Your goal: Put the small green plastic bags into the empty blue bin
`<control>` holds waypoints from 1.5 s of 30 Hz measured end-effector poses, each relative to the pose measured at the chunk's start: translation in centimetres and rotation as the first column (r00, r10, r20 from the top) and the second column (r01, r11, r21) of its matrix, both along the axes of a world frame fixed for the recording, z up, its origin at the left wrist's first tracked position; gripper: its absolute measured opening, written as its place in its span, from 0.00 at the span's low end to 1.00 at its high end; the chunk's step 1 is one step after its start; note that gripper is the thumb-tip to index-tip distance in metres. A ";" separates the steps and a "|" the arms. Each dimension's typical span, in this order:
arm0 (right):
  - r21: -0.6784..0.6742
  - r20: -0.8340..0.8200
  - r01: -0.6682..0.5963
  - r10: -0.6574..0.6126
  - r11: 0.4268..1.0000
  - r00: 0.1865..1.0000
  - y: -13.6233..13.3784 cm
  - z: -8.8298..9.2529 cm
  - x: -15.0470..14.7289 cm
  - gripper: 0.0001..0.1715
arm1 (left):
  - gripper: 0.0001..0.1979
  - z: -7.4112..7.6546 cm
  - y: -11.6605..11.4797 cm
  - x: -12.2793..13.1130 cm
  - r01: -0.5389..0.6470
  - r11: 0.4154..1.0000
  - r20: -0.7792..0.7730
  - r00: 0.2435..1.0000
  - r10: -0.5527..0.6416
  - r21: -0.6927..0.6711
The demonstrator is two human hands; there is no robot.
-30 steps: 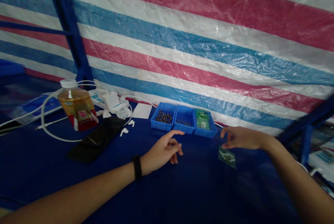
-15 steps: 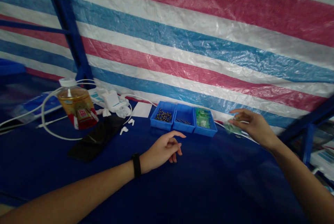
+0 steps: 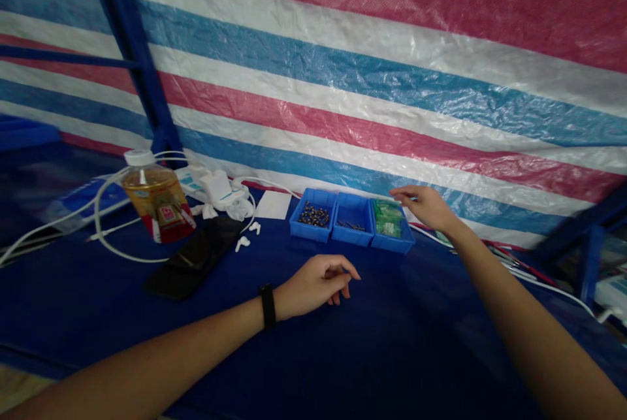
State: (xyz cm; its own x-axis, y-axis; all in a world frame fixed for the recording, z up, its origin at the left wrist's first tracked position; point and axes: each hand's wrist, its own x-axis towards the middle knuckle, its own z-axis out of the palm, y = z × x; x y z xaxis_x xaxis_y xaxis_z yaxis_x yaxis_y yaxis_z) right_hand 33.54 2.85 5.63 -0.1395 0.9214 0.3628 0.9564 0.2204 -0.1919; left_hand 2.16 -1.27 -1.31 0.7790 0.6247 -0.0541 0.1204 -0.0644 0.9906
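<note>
My right hand (image 3: 425,207) hangs open just above and to the right of the right compartment of a blue parts tray (image 3: 313,199), holding nothing. That compartment holds green plastic packets (image 3: 386,219). Dark small fasteners (image 3: 313,215) fill the left compartment, and thin metal screws (image 3: 351,226) lie in the middle one. My left hand (image 3: 317,283) rests loosely curled on the navy cloth in front of the tray, empty, with a black wristband (image 3: 267,306) on its wrist. A small green scrap (image 3: 443,238) shows beyond my right forearm, and I cannot tell what it is.
A bottle of amber liquid (image 3: 157,201), a black phone (image 3: 193,264), white earbuds (image 3: 242,244), a white charger (image 3: 218,186), white cables and a white card (image 3: 273,205) lie left of the tray. A striped tarp (image 3: 343,80) backs the table, with a blue post (image 3: 132,48) at left.
My right hand has moved left over the tray, and the green packet is no longer in its fingers. My left hand has barely moved, and the view has shifted slightly.
</note>
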 end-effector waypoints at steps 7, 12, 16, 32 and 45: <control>-0.124 0.144 -0.027 0.045 0.992 0.988 0.3 -1.2 -0.7 0.15 | 0.11 0.0 0.1 0.0 0.009 1.000 -0.009 1.000 -0.009 0.016; -0.063 0.136 0.008 0.001 0.998 0.991 0.3 0.2 -0.8 0.18 | 0.11 -0.3 0.2 -0.1 0.010 1.000 0.005 1.000 -0.010 0.003; -0.054 0.118 0.002 0.005 0.999 0.993 -0.1 0.3 -1.6 0.21 | 0.12 -0.3 0.2 0.0 0.013 1.000 0.006 1.000 -0.013 0.002; -0.110 -0.067 -0.052 0.045 0.993 0.997 -1.9 -0.8 0.2 0.21 | 0.12 -0.1 0.2 0.0 0.013 1.000 -0.012 1.000 -0.013 0.012; -0.306 0.053 -0.177 0.203 0.935 0.978 0.9 -0.8 -0.8 0.13 | 0.12 -0.3 0.4 0.1 0.032 0.999 -0.010 0.999 -0.031 0.036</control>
State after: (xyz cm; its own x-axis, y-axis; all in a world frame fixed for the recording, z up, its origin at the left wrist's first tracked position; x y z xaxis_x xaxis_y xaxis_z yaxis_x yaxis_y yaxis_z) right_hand 32.72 3.80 4.81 -0.3405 0.9386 0.0555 0.9175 0.3445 -0.1986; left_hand 2.23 -0.85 -1.60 0.7978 0.6016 -0.0393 0.1270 -0.1040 0.9864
